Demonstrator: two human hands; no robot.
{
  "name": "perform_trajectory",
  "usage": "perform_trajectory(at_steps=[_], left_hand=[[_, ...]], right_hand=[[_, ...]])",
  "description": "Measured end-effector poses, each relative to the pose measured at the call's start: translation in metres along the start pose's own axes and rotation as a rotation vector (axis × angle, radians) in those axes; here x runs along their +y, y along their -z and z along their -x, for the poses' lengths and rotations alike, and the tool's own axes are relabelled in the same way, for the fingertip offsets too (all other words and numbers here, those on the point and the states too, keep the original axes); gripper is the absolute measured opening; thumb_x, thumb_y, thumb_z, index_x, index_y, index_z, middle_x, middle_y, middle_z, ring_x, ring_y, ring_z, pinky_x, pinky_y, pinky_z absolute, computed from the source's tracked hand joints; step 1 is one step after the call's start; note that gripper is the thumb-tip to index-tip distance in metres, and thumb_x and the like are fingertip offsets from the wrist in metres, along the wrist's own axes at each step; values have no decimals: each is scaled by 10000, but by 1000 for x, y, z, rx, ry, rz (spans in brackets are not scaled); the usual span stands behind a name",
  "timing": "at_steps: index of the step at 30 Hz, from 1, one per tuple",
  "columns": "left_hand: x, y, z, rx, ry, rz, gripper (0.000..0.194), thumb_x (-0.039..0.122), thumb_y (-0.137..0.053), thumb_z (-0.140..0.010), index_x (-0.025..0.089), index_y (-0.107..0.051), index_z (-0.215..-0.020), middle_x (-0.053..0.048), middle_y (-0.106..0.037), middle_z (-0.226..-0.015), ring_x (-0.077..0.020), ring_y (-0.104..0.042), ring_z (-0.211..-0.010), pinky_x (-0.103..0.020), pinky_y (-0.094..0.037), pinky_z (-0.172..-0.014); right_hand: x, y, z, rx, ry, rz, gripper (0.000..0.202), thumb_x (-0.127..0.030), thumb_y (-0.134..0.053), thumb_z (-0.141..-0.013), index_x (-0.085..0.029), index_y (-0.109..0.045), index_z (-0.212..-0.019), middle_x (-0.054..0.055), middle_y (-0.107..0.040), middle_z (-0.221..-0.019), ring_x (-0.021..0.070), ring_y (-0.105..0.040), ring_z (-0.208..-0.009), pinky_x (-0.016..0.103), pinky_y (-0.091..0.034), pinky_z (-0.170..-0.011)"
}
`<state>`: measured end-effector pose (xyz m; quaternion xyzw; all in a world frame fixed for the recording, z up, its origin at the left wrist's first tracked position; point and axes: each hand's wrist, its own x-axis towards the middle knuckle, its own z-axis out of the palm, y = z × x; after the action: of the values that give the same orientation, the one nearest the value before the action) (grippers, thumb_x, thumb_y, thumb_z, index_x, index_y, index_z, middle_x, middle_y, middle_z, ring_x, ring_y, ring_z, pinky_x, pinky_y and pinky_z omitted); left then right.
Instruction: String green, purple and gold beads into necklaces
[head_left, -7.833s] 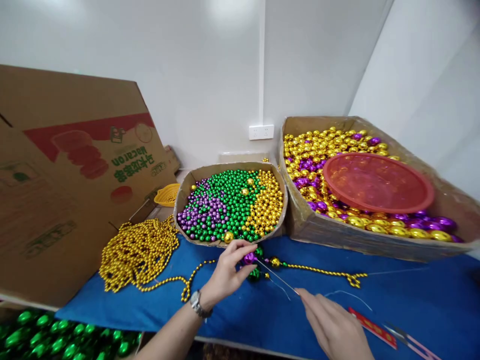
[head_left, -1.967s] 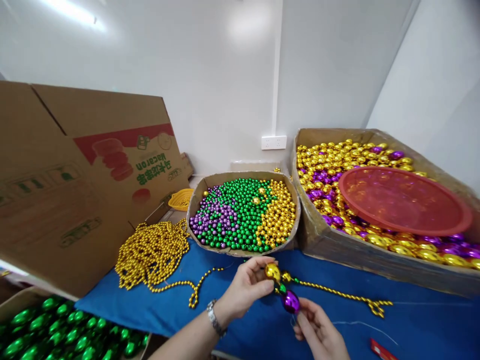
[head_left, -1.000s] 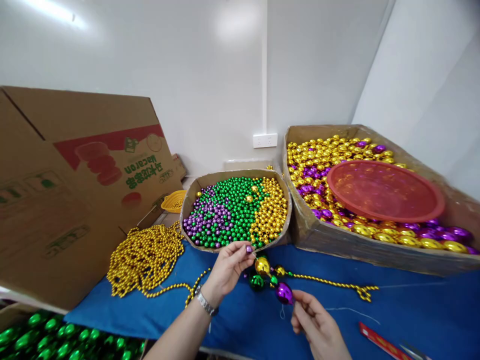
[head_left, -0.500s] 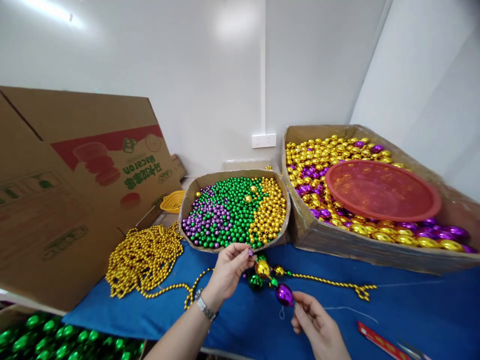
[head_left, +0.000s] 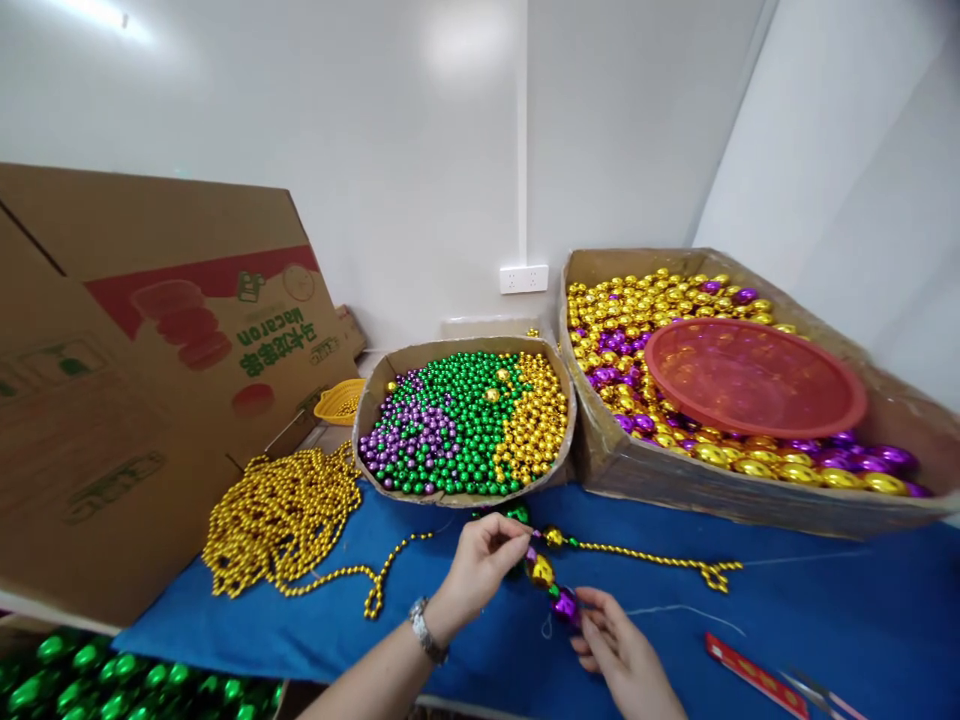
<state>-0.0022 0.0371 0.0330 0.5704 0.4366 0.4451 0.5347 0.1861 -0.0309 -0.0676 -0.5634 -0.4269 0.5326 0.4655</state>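
Observation:
My left hand (head_left: 484, 562), with a metal watch on its wrist, pinches the upper end of a short bead string. A shiny gold bead (head_left: 541, 571) hangs on that string below the fingertips, followed by a small green bead and a large purple bead (head_left: 565, 606). At the purple bead, the fingers of my right hand (head_left: 619, 645) are closed on the string's lower end, and a thin loop of thread dangles there. Behind my left hand a green bead (head_left: 517, 513) is partly hidden. A chain of small gold beads (head_left: 645, 553) runs rightward across the blue cloth (head_left: 450, 655).
A cardboard box (head_left: 356, 470) holds small purple, green and gold beads. To its right, a larger box (head_left: 660, 490) carries a red basin (head_left: 757, 375) over big beads. Gold bead chains (head_left: 285, 520) are heaped left. Scissors (head_left: 821, 692) and a red packet (head_left: 754, 676) lie front right.
My left hand has shifted right and slightly down, closer to my right hand. The held beads have moved down a little and now hang nearer together. The camera view has shifted slightly.

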Motion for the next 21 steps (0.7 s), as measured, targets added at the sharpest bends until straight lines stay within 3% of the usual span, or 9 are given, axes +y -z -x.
perform_trajectory(at_steps=[3,6,9,12,14,17,19,21], left_hand=[[22,-6,3,-45,-201,-174,137,277,-615,-806,152,-653,-766,-84,-693,-931,-184,-627,-837,-273,-470,-728],[57,-11,3,-87,-360,-240,94,238,-601,-821,160,-646,-796,-79,-688,-952,-180,-626,-888,-297,-469,-803],[87,-13,1,-101,-435,-169,75,225,-605,-822,159,-640,-817,-77,-684,-943,-181,-623,-903,-308,-473,-826],[95,-11,-1,-55,-465,-29,88,231,-574,-843,160,-625,-852,-80,-671,-953,-184,-616,-913,-311,-477,-822],[84,-11,1,-65,-459,16,197,254,-545,-858,172,-593,-1031,-102,-633,-1088,-203,-588,-1003,-333,-466,-861],[46,-20,6,-267,-438,-177,563,326,-631,-787,200,-434,-1299,-128,-529,-1279,-249,-508,-1148,-379,-408,-957],[14,-30,8,-430,-462,-346,665,390,-702,-704,195,-454,-1289,-123,-574,-1220,-259,-527,-1115,-378,-399,-960],[-15,-39,9,-534,-483,-476,573,435,-690,-699,201,-533,-1198,-96,-633,-1106,-246,-563,-1047,-364,-407,-935]], right_hand=[[-30,8,2,12,180,257,394,-498,-511,-829,-221,-582,-1101,99,-645,-1086,143,-638,-549,302,-554,-568],[-72,6,5,-51,365,400,347,-414,-422,-906,-239,-556,-1174,94,-624,-1138,141,-645,-624,278,-547,-625],[-100,-1,7,-105,539,491,293,-365,-406,-921,-237,-596,-1105,73,-662,-1034,159,-656,-692,264,-541,-644],[-113,-3,10,-72,654,505,250,-337,-400,-928,-223,-617,-979,44,-678,-826,157,-651,-683,243,-526,-632],[-122,-1,13,-46,635,469,248,-333,-382,-939,-218,-602,-953,9,-639,-689,131,-621,-590,218,-505,-577],[-142,1,20,-69,570,382,269,-356,-353,-953,-210,-579,-964,-32,-557,-584,102,-559,-496,194,-466,-501],[-158,2,26,-78,562,320,272,-384,-372,-947,-205,-577,-954,-38,-534,-565,101,-547,-496,198,-459,-502],[-174,5,33,7,582,222,265,-412,-410,-932,-208,-579,-922,-44,-509,-540,101,-531,-484,210,-456,-502]])
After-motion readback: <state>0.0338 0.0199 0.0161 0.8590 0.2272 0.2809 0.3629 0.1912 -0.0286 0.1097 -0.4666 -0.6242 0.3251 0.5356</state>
